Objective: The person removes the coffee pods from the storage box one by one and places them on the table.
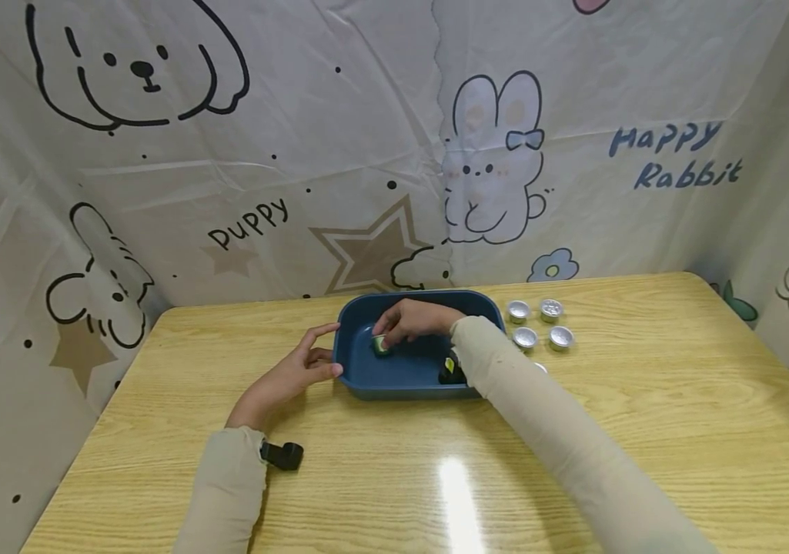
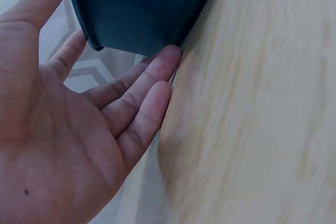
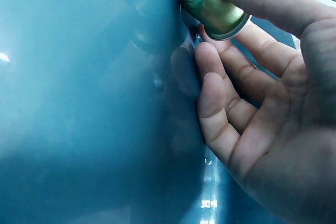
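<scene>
A dark blue rectangular tub [image 1: 394, 391] stands near the back of the table. Inside its left part, my right hand [image 1: 416, 319] pinches a small green coffee capsule [image 1: 380, 345] between thumb and fingers. In the right wrist view the capsule [image 3: 218, 9] is shiny and tapered with a wide rim, tilted close to the tub's blue surface [image 3: 94, 87]. My left hand [image 1: 300, 368] touches the tub's left end from outside, thumb near the front corner and fingers spread. The left wrist view shows its relaxed fingers [image 2: 142, 111] beside the tub wall and the table.
Several small round silver-topped pieces [image 1: 561, 338] stand right of the tub; one is partly hidden by my right sleeve [image 1: 539, 415]. A black object with a yellow-green mark [image 1: 451, 369] shows under my right wrist. A patterned cloth [image 1: 283, 138] hangs behind the table [image 1: 339, 492].
</scene>
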`<state>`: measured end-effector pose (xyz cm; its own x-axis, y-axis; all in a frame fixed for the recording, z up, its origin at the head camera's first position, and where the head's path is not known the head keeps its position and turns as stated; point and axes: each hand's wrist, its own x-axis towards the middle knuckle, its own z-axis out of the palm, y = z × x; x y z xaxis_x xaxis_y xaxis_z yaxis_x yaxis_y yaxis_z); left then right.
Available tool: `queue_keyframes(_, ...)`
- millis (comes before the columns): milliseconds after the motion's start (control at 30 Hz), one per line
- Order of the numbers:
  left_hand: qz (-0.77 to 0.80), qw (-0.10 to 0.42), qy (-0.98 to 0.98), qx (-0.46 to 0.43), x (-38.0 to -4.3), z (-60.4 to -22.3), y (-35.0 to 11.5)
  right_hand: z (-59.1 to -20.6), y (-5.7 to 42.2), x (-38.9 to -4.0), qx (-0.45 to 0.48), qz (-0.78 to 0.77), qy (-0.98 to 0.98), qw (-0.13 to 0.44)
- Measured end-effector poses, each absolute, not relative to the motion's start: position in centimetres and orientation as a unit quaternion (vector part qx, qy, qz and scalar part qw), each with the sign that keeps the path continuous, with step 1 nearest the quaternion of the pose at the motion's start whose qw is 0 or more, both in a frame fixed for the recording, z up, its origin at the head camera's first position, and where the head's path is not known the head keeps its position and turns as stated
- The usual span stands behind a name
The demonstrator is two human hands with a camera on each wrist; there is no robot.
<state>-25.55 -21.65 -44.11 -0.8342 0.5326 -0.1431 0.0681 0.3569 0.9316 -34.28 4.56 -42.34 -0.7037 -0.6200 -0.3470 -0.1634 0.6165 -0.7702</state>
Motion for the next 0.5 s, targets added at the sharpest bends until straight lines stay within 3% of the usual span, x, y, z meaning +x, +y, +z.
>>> queue_keyframes(500, 0.533, 0.219, 0.793, 0.197, -25.5, -44.1, -21.5, -41.2, 4.8, -33.8, -0.238, -0.379, 0.831, 0.331)
